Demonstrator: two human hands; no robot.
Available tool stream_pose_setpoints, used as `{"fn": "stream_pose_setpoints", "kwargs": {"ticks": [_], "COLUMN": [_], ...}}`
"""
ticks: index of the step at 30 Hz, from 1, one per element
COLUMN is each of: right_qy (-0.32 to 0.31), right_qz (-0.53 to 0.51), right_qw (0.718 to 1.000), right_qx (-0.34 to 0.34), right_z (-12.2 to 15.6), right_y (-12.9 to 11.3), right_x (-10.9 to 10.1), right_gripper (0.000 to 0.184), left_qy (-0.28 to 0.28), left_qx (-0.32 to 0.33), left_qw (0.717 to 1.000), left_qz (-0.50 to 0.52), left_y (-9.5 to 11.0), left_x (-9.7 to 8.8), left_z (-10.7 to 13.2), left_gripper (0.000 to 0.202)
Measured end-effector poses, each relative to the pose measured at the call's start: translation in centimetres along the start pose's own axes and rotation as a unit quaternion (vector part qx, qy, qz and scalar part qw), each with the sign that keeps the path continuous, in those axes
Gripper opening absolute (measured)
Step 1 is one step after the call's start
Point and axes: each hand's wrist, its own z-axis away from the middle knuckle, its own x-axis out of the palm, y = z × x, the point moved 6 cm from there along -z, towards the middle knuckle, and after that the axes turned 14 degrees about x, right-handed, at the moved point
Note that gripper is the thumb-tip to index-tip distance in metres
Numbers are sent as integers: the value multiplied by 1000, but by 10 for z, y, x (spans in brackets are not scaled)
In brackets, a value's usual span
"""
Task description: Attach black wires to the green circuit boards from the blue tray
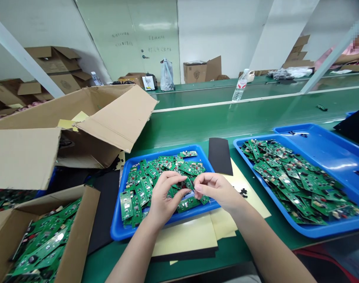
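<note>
My left hand [164, 194] and my right hand [216, 188] meet over a blue tray [118, 230] piled with several green circuit boards [144, 184]. Both hands pinch one small green circuit board [187, 184] between their fingertips, the left from the left side and the right from the right. The held board hovers just above the heap in the tray. Under the tray lie yellow paper sheets [185, 236] on black foam.
A second blue tray [326, 230] full of green boards sits at the right, with another blue tray [329, 147] behind it. An open cardboard box [79, 236] of boards stands at lower left, a larger open box [114, 118] behind. A black sheet [220, 156] and a water bottle [240, 86] lie farther back. A person sits far right.
</note>
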Motion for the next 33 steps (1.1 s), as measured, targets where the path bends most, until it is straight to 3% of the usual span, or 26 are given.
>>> {"fn": "stream_pose_setpoints", "kwargs": {"ticks": [7, 16, 20, 24, 28, 33], "right_qy": [-85, 28, 129, 164, 207, 290], "right_qz": [-79, 99, 262, 347, 400, 442], "right_qw": [991, 991, 935, 880, 841, 801], "right_qx": [63, -80, -202, -280, -299, -281], "right_z": [-1, 4, 13, 17, 15, 14], "right_y": [6, -6, -20, -25, -22, -18], "right_x": [8, 5, 3, 4, 3, -5], "right_gripper": [31, 11, 10, 11, 12, 17], "left_qy": [25, 58, 52, 48, 47, 48], "left_qx": [-125, -223, -270, -309, -348, -429], "left_qw": [970, 938, 926, 913, 889, 825], "left_qz": [205, 259, 257, 263, 293, 365], "left_y": [-10, -19, -22, -25, -28, -27], "left_x": [14, 18, 20, 23, 31, 41], "left_z": [6, 12, 15, 19, 23, 29], "left_gripper": [24, 26, 24, 29, 32, 38]}}
